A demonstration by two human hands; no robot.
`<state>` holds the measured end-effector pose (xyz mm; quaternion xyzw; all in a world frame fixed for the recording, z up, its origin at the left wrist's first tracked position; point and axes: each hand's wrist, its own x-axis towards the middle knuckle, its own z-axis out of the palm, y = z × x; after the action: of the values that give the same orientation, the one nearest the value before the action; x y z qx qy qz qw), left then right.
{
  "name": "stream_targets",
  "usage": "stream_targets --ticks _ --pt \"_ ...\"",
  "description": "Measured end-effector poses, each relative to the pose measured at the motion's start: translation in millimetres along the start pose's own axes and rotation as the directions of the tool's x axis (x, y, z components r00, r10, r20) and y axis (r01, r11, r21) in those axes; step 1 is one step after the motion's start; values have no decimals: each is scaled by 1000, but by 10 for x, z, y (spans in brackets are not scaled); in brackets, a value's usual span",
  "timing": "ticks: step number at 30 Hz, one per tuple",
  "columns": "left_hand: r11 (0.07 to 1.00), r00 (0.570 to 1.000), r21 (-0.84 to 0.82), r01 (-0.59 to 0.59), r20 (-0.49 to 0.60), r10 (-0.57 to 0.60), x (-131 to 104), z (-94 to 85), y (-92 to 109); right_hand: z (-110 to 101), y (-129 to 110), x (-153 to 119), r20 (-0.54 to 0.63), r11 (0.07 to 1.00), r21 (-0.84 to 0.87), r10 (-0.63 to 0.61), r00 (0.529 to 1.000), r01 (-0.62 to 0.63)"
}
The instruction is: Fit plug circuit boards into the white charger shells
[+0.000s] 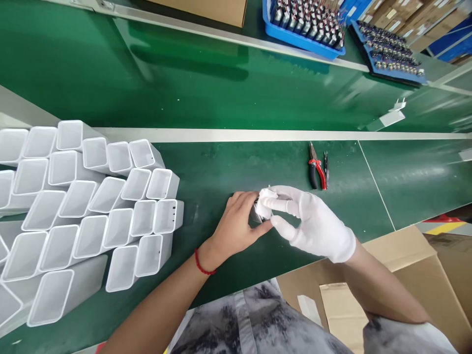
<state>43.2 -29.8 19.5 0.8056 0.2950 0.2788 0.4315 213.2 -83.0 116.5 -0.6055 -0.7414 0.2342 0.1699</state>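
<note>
My left hand (235, 221), bare with a red cord at the wrist, curls round a small object with a shiny grey side (254, 212) over the green bench. Most of that object is hidden by my fingers. A crumpled white cloth-like piece (264, 202) covers its top. My right hand (309, 219), in a white glove, pinches this white piece with thumb and fingers. Both hands meet at the object. Farther up the bench lie red-and-black pliers (317, 169), with dark tweezers (326, 169) beside them.
Many white open-ended rectangular housings (92, 236) stand packed at the left. On the shelf above are a blue bin of small wired parts (300, 42) and a blue tray of parts (391, 54). An open cardboard box (416, 275) sits at the lower right, below the bench edge.
</note>
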Motion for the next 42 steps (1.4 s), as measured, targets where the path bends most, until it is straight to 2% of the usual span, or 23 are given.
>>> stream_targets --ticks 4,6,9,11,14,20,24,29,34,39,42 --pt "1000 999 -2 21 33 -21 -5 32 -18 128 -105 -18 -137 988 -9 154 978 -157" --pt "1000 998 -3 24 52 -24 1 18 -18 221 -125 -45 -203 974 -92 183 962 -205" --pt "999 999 48 26 42 -28 4 25 -10 301 -147 -90 -206 931 -264 200 958 -251" --pt "995 1000 96 23 15 -25 0 55 -8 311 -169 -103 -207 898 -365 180 962 -247" --pt "991 999 130 7 -35 -2 -12 102 -16 323 -200 -82 -217 888 -404 140 966 -220" --pt "990 996 140 -6 -82 17 -25 131 -25 429 -169 -19 -377 880 -418 56 925 -224" --pt "993 997 121 12 -77 -3 -21 127 -15 427 -153 -84 -334 864 -480 -18 942 -154" --pt "995 997 93 18 -71 -12 -20 130 -29 458 -166 -161 -265 748 -645 -29 964 -155" --pt "996 996 92 1 -91 7 -21 137 -38 576 -136 -142 -313 813 -561 -36 949 -154" --pt "996 994 83 14 -113 -4 -23 148 -15 728 -119 -155 -416 798 -546 6 909 -255" --pt "994 997 107 9 -71 -2 -17 114 -34 828 -78 -198 -428 815 -527 -11 903 -240"
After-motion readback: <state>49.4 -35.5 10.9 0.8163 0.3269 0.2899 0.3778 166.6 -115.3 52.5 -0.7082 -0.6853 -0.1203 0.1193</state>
